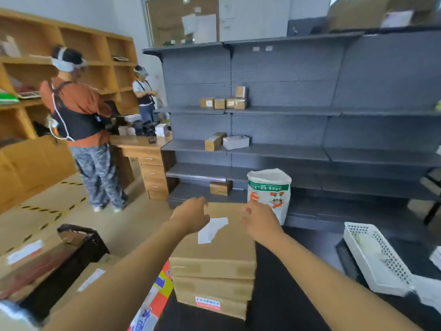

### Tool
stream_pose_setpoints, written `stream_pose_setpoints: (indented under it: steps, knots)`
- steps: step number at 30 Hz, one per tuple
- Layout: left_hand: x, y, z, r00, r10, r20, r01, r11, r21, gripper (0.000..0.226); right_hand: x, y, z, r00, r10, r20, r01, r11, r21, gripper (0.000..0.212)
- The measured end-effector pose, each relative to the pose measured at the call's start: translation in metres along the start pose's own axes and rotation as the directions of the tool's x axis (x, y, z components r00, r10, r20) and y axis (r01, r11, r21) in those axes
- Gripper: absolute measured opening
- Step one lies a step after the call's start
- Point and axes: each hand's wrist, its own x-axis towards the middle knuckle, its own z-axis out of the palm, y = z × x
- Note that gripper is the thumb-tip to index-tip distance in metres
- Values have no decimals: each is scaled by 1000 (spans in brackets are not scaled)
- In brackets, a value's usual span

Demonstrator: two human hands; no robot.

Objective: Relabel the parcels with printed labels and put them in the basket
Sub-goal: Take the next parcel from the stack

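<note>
**Parcels stacked under both hands**

Cardboard is judged stiff, flat and fairly light, so a grasp at opposite side edges is advised. The top parcel (214, 237) of the stack lies on the dark bench (298, 283), between and just below the hands. Its white label (211, 229) is partly torn and thin. The left hand (191, 215) rests by the label, fingers loosely curled, nothing held. The right hand (260, 219) hovers loosely curled, nothing pinched. A white basket (372, 256) sits well right of the right hand.

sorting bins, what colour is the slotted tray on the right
White, seen in the head view: tray.
</note>
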Motion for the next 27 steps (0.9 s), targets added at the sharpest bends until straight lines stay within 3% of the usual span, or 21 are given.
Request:
stream_pose_setpoints:
  steps: [7, 12, 18, 22, 27]
  knots:
    - [10, -28, 38, 992, 91, 82, -84, 993, -85, 44, -18, 17, 28, 977, 211, -21, -210, 976, 49, 28]
    - [-8, -57, 67, 991, -17, 133, 22, 999, -34, 61, -30, 25, 61, 946, 306, 108, -307, 952, -1, 66]
    - [-24, -88, 82, 964, -161, 210, 197, 967, -164, 93, -35, 32, 84, 903, 323, 284, -339, 941, 6, 113]
    - [-29, -98, 95, 955, -118, 272, 211, 915, -343, 111, -35, 38, 95, 916, 302, 265, -329, 942, 63, 111]
    - [-29, -92, 103, 966, -148, 213, 221, 899, -378, 123, -35, 41, 106, 942, 297, 159, -315, 943, 108, 100]
